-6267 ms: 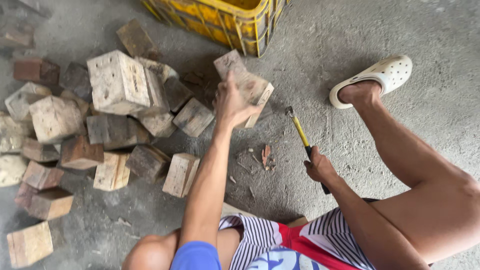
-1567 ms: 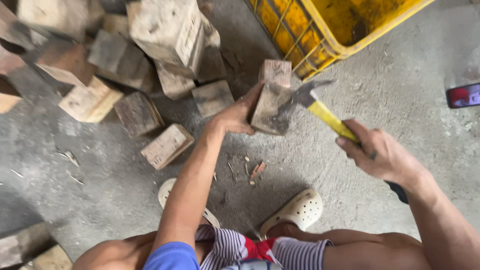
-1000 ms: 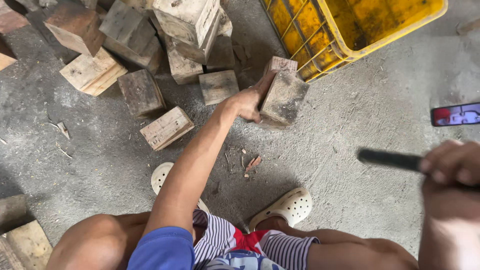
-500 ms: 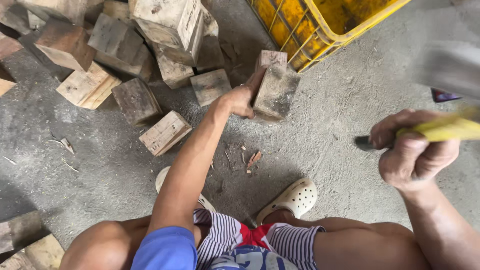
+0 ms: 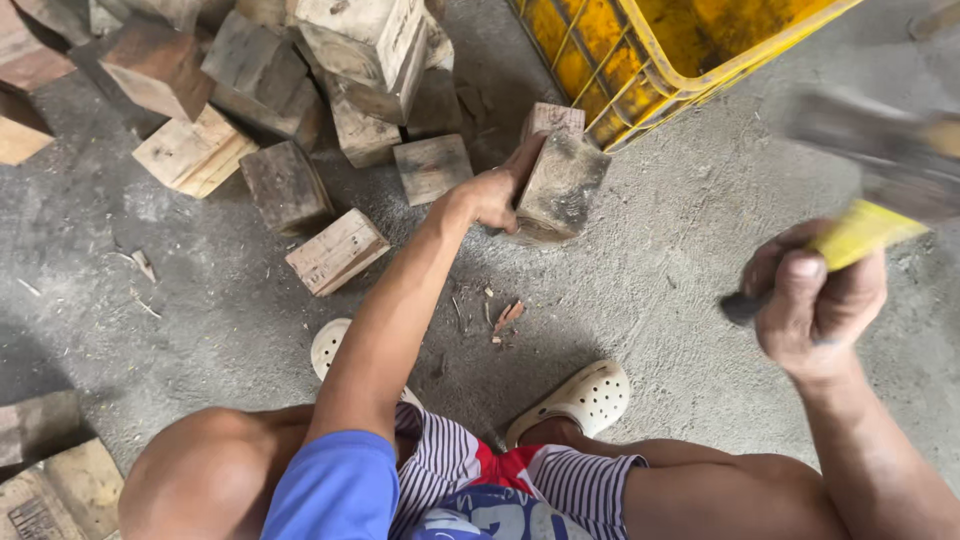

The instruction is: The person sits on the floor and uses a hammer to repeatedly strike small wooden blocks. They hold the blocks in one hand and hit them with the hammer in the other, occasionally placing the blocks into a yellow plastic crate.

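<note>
The left hand (image 5: 492, 192) reached out from the squatting person toward twelve o'clock and was closed around the near side of a weathered wooden block (image 5: 560, 185), thumb and fingers wrapped on its left face. That block stood tilted on the concrete floor (image 5: 680, 260), leaning against a second block (image 5: 553, 119) just behind it. Both sat just beside the corner of a yellow plastic crate (image 5: 640, 70), which filled the one o'clock part of the view.

The right hand (image 5: 815, 300) was raised at three o'clock, fist clenched tight around the yellow handle of a hammer (image 5: 860, 232). The dark end of the grip stuck out below the fist. The head of the tool was smeared by motion blur, so its exact shape could not be made out; it seemed to be the dark mass up near the right edge, well apart from the held block.

A heap of wooden blocks (image 5: 290, 80) lay from ten to twelve o'clock, with one loose block (image 5: 336, 251) at nine o'clock of the left forearm. Small wood chips (image 5: 508, 315) lay on the floor below the held block. Two pale perforated clogs showed near the knees, one (image 5: 575, 400) at six o'clock and one (image 5: 330, 345) partly hidden under the left arm.
</note>
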